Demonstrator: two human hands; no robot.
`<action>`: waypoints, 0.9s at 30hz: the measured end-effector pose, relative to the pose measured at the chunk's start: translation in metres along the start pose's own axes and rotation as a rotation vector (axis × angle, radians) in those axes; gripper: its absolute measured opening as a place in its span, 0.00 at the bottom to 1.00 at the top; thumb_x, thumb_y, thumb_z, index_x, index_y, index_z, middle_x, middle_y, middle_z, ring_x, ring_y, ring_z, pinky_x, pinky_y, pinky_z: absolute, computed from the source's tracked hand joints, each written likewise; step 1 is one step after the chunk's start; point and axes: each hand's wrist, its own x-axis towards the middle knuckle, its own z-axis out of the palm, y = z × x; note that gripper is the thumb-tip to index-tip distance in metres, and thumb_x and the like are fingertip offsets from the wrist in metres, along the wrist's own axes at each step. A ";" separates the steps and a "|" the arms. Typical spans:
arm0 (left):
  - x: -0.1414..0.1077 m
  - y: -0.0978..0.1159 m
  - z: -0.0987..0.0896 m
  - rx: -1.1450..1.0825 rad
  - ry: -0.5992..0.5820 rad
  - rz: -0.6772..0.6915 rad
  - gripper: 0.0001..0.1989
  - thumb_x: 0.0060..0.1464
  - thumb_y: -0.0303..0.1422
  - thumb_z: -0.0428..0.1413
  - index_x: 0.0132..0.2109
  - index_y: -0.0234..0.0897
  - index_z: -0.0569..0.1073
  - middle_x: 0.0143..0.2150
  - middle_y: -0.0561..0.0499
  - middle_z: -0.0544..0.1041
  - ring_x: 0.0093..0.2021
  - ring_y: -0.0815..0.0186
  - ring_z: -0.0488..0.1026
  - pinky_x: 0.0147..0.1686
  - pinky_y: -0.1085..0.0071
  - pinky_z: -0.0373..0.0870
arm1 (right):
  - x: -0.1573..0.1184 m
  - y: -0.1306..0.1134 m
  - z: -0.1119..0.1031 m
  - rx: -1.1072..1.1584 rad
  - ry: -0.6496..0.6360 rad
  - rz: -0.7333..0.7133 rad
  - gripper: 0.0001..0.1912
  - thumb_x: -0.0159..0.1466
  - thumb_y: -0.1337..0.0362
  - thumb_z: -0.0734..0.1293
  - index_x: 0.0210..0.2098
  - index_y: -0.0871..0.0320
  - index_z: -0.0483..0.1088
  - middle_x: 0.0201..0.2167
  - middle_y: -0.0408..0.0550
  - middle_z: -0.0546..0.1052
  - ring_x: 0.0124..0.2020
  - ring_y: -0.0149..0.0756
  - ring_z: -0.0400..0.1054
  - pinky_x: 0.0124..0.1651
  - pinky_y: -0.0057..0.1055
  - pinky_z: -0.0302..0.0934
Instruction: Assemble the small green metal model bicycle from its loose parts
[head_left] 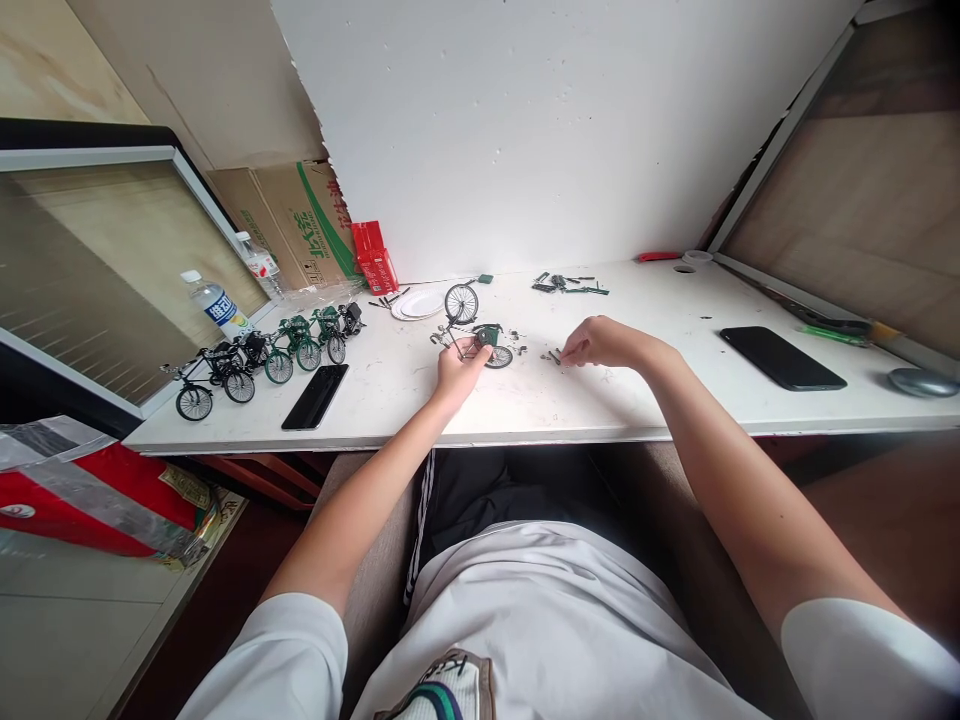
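Note:
My left hand (459, 372) is closed around the lower frame of a miniature bicycle (469, 345) at the middle of the white table. The bicycle has one wheel fitted at its right end and a green bag over it. A loose spoked wheel (461, 303) lies just behind it. To the right, my right hand (589, 343) has its fingers pinched together at the tabletop, beside small dark parts (553, 355). Whatever those fingertips hold, if anything, is too small to make out. More tiny parts (517, 340) lie between the two hands.
Several finished-looking miniature bicycles (279, 350) stand at left, before two bottles (212, 303). Phones lie at left (315, 397) and right (782, 358). White plates (418, 304), a red box (374, 257) and dark part frames (570, 284) are at the back. A mouse (922, 382) sits far right.

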 end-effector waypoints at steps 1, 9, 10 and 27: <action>0.000 0.000 0.000 0.003 0.000 -0.002 0.17 0.53 0.39 0.69 0.46 0.33 0.80 0.44 0.40 0.86 0.47 0.59 0.81 0.53 0.61 0.75 | 0.001 -0.004 0.005 -0.001 0.069 -0.021 0.09 0.62 0.55 0.78 0.38 0.53 0.87 0.34 0.52 0.86 0.31 0.46 0.78 0.33 0.39 0.71; 0.002 -0.003 -0.003 0.011 -0.008 0.000 0.17 0.54 0.40 0.69 0.45 0.34 0.81 0.44 0.41 0.86 0.45 0.60 0.81 0.52 0.62 0.75 | 0.025 -0.032 0.067 -0.271 0.276 -0.368 0.23 0.71 0.72 0.62 0.61 0.59 0.79 0.59 0.60 0.80 0.62 0.57 0.70 0.60 0.54 0.70; 0.002 -0.004 -0.003 0.013 -0.010 0.007 0.16 0.54 0.41 0.69 0.45 0.34 0.81 0.44 0.41 0.86 0.45 0.60 0.81 0.52 0.62 0.75 | 0.027 -0.033 0.071 -0.305 0.290 -0.367 0.23 0.71 0.71 0.62 0.62 0.60 0.79 0.60 0.61 0.79 0.62 0.58 0.68 0.61 0.55 0.69; 0.004 -0.009 -0.001 0.027 0.004 -0.003 0.18 0.51 0.41 0.71 0.44 0.35 0.81 0.44 0.43 0.85 0.44 0.61 0.80 0.50 0.63 0.76 | 0.029 -0.031 0.082 -0.302 0.340 -0.371 0.17 0.74 0.62 0.65 0.54 0.57 0.84 0.58 0.62 0.77 0.62 0.59 0.66 0.60 0.54 0.70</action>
